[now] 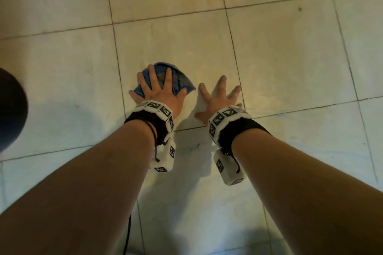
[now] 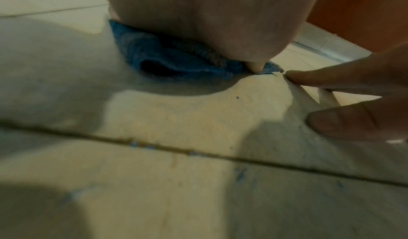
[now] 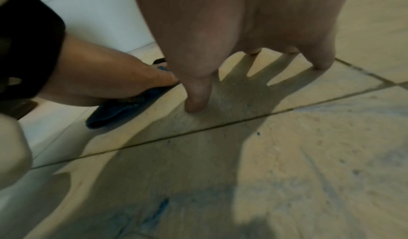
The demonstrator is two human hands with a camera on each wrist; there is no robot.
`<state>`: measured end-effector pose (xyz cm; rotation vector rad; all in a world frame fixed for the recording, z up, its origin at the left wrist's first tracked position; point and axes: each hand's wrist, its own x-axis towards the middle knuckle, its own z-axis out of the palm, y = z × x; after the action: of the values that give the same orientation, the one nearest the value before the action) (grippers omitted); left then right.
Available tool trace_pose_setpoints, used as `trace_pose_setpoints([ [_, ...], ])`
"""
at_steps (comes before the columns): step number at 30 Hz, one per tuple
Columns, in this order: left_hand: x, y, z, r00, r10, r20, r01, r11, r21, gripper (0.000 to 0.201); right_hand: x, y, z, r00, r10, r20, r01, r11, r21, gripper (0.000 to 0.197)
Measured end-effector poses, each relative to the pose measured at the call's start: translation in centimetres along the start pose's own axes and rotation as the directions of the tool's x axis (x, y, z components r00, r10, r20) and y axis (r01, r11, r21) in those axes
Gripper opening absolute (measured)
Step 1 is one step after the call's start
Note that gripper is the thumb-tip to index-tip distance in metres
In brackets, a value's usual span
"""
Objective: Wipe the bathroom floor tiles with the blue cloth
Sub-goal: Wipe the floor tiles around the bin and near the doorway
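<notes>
The blue cloth (image 1: 178, 80), bunched and frayed with a greyish patch, lies on a pale floor tile (image 1: 186, 43) under the spread left hand (image 1: 160, 91). The right hand (image 1: 217, 97), fingers splayed, presses bare tile just beside it.

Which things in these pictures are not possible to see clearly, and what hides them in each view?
- Blue cloth: its middle is covered by the left hand in the head view, so any dirt on it is unknown.
- Dark round shape: cut off by the left edge of the head view; unidentifiable.
- Right hand fingertips: mostly hidden behind the palm in the right wrist view.
- Floor tiles: blurred in the left wrist view; blue marks unclear.
</notes>
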<state>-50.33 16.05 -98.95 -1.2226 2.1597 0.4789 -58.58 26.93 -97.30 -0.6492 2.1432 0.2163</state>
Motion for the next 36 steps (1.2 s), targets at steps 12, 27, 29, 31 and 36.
trace_pose_setpoints([
  [12, -4.9, -3.8, 4.7, 0.978, -0.19, -0.081, 0.164, 0.952, -0.258, 0.073, 0.3, 0.7, 0.6, 0.992, -0.064, -0.112, 0.054, 0.995, -0.085, 0.078],
  [27, -10.0, -11.4, 9.5, 0.92, -0.387, -0.061, 0.34, 0.867, -0.364, 0.071, -2.2, -9.9, 6.8, 0.968, -0.234, -0.087, 0.21, 0.952, -0.223, 0.082],
  [29, -10.5, -12.3, 10.1, 0.909, -0.412, -0.061, 0.362, 0.854, -0.375, 0.072, -2.3, -9.6, 6.3, 0.97, -0.237, -0.048, 0.219, 0.947, -0.235, 0.08],
  [31, -10.7, -13.5, 10.4, 0.894, -0.445, -0.058, 0.39, 0.836, -0.386, 0.072, -2.3, -9.6, 5.9, 0.972, -0.233, -0.045, 0.216, 0.947, -0.24, 0.081],
  [36, -10.1, -13.9, 9.4, 0.852, -0.523, -0.01, 0.466, 0.768, -0.438, 0.07, -2.6, -9.9, 6.0, 0.969, -0.241, -0.054, 0.22, 0.94, -0.26, 0.081],
])
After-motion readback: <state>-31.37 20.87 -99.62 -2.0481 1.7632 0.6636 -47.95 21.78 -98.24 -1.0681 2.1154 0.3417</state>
